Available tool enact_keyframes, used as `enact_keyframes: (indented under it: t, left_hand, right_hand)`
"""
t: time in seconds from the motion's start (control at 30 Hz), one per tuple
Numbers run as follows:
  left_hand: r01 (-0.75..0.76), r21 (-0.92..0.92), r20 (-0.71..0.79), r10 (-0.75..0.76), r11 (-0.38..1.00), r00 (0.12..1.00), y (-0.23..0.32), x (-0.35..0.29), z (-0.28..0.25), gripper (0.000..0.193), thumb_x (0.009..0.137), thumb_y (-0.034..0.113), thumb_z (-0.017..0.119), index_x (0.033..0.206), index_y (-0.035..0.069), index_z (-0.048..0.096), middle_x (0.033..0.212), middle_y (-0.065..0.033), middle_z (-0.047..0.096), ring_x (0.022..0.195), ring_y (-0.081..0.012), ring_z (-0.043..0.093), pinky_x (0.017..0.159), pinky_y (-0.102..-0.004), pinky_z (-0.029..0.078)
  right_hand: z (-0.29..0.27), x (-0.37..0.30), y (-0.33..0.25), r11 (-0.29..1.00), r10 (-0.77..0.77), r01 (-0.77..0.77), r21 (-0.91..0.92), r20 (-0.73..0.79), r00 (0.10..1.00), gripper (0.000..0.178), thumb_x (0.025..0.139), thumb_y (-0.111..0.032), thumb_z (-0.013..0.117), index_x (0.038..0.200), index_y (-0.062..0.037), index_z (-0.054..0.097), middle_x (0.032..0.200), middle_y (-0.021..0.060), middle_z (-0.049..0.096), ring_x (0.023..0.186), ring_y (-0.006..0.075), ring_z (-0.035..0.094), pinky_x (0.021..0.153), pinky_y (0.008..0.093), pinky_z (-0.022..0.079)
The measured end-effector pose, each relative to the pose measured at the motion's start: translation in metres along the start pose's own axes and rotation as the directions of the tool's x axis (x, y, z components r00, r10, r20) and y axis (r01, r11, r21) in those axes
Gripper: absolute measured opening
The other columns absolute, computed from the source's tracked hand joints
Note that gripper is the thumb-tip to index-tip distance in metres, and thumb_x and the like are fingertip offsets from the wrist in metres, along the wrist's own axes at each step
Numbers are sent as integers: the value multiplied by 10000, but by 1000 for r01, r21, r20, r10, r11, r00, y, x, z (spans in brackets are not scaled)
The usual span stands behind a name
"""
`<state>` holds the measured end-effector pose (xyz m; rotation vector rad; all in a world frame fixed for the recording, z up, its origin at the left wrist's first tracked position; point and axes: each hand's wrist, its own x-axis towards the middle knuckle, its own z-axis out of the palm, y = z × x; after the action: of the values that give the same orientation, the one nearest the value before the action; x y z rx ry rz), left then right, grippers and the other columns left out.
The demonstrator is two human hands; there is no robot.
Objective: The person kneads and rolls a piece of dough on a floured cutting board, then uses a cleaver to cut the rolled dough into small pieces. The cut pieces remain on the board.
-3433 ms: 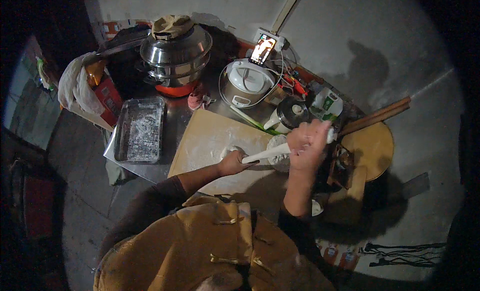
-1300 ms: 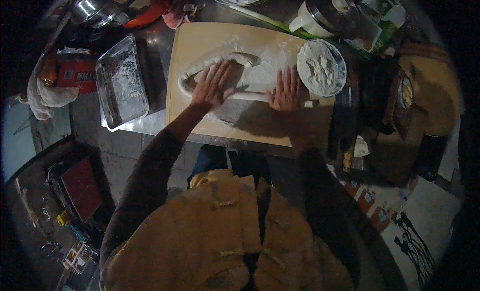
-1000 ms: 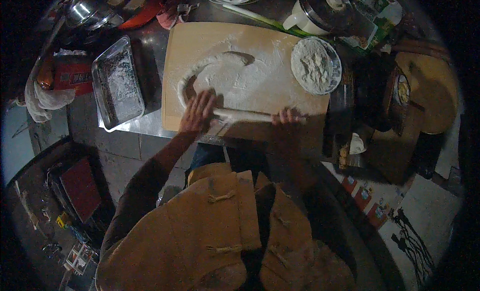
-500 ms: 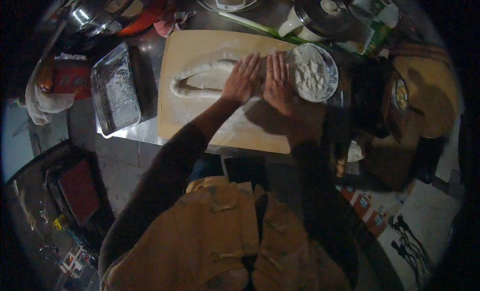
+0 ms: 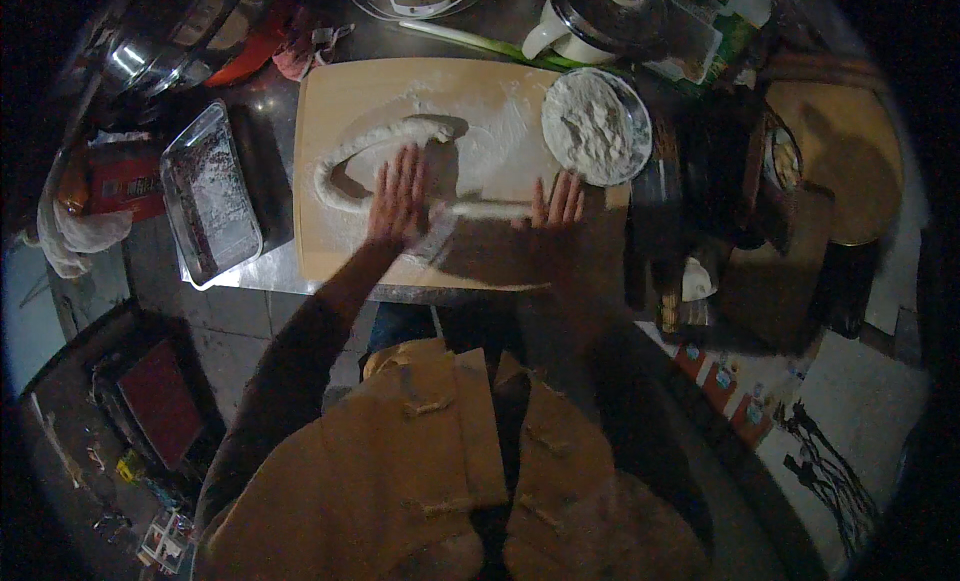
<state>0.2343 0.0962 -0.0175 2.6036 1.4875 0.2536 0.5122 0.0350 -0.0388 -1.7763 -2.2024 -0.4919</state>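
A floury dough rope (image 5: 492, 209) lies curved on a wooden board (image 5: 470, 266). It bends round at the left side, and its far end lies loose near the board's middle. My left hand (image 5: 400, 196) is flat on the near stretch of the rope, fingers stretched out. Farther right, my right hand (image 5: 557, 213) lies with its fingers extended over the rope's other end, which it partly hides. Between the two hands a straight, thinner length of dough shows. A bowl of flour (image 5: 597, 126) stands on the board's right part, just beyond my right hand.
Left of the board sits a flour-dusted metal tray (image 5: 215, 196). Behind the board are a green onion (image 5: 465, 38), a lidded pitcher (image 5: 575, 36) and a round appliance (image 5: 420, 1). Dark containers crowd the right, near a round wooden board (image 5: 845, 161).
My hands have moved toward me and apart, from the far stretch of dough to the near one. The rope's far end now lies uncovered. The view has shifted slightly.
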Motion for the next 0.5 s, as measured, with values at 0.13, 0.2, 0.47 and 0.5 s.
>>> enact_keyframes:
  t: [0.13,0.2,0.47,0.5]
  left_hand:
    - [17,-19,-127,-20,1000,992,-32,56,8,815,889,459,549,1457,-42,250,1543,-217,193,1422,-373,207,1137,-516,203]
    - [51,-36,-29,-52,998,998,-28,39,6,767,906,408,531,1452,-52,251,1544,-223,183,1434,-367,178,1145,-513,189]
    - [-146,-154,275,184,977,944,7,-71,-6,454,967,340,413,1363,119,440,1369,-112,450,1333,-326,355,1166,-513,144]
    - [-151,-141,360,193,978,913,2,-60,-4,448,966,366,415,1340,124,464,1331,-100,482,1315,-320,376,1160,-519,149]
  right_hand:
    - [26,47,23,983,29,-31,180,15,999,667,963,-486,383,1413,7,373,1459,254,352,1338,452,349,1079,585,290]
    - [13,31,20,968,6,-23,251,68,998,634,962,-470,394,1386,1,407,1432,243,381,1326,433,370,1086,574,288]
    - [-32,-34,-14,973,-52,-36,228,367,929,449,957,-309,446,1350,-93,426,1263,159,504,1189,308,492,1026,486,357]
    - [-30,-27,-9,963,-126,20,269,381,916,429,949,-294,456,1332,-101,446,1249,149,508,1167,294,504,1004,485,373]
